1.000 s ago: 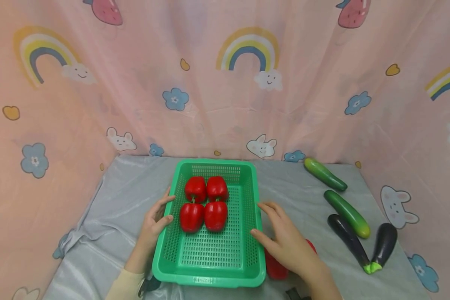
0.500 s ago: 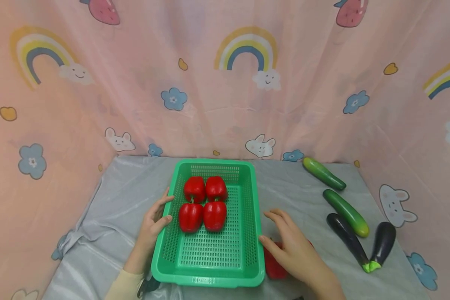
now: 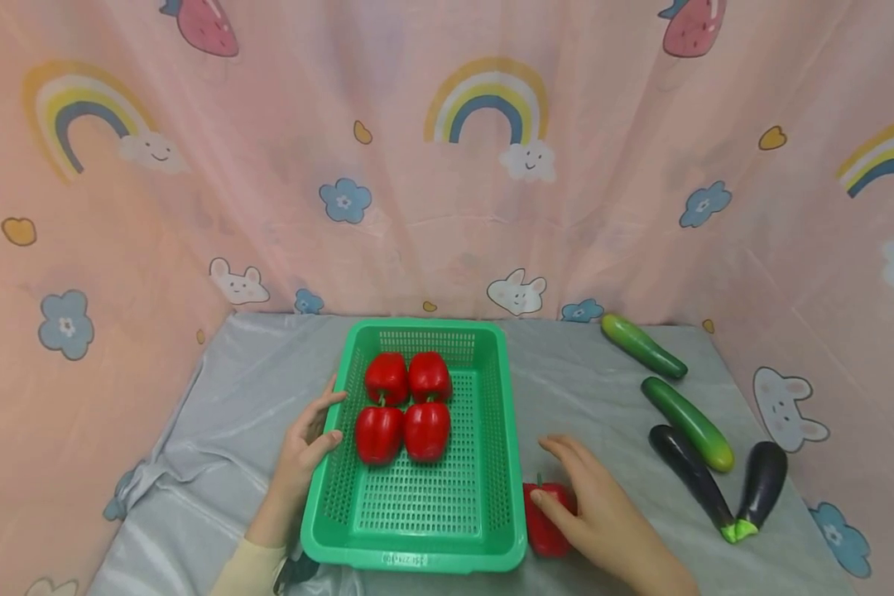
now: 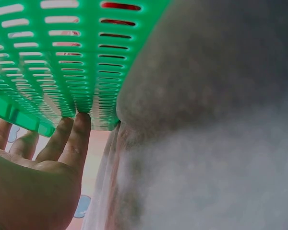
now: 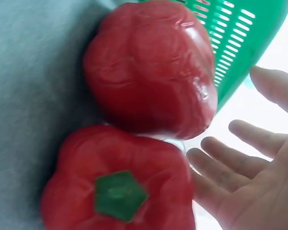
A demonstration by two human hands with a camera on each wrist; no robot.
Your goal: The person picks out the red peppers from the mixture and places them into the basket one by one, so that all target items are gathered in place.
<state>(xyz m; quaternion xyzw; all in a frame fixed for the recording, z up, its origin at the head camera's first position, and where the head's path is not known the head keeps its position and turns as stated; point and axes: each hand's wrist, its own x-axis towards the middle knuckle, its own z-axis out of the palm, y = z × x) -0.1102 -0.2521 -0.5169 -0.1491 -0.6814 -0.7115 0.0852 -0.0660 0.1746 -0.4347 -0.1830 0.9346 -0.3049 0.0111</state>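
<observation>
A green plastic basket (image 3: 413, 559) stands in the middle of the head view, with several red bell peppers (image 3: 427, 431) grouped inside. My left hand (image 3: 298, 454) touches its left rim; in the left wrist view the fingers (image 4: 79, 139) lie nearly straight against the slotted wall. To the right of the basket, my right hand (image 3: 596, 513) hovers with spread fingers over a red bell pepper (image 3: 547, 530), partly hiding it. The right wrist view shows two bell peppers on the cloth, one smooth-ended (image 5: 149, 67) and one with a green stem (image 5: 120, 194), beside the open palm.
Two green zucchini (image 3: 644, 346) and two dark eggplants (image 3: 763, 480) lie on the right side of the grey cloth (image 3: 231, 389). A pink patterned curtain (image 3: 417, 248) closes off the back and both sides.
My right hand has drawn away from the basket's right rim, moving right and toward me over the bell pepper, more of which now shows. My left hand stays at the left rim.
</observation>
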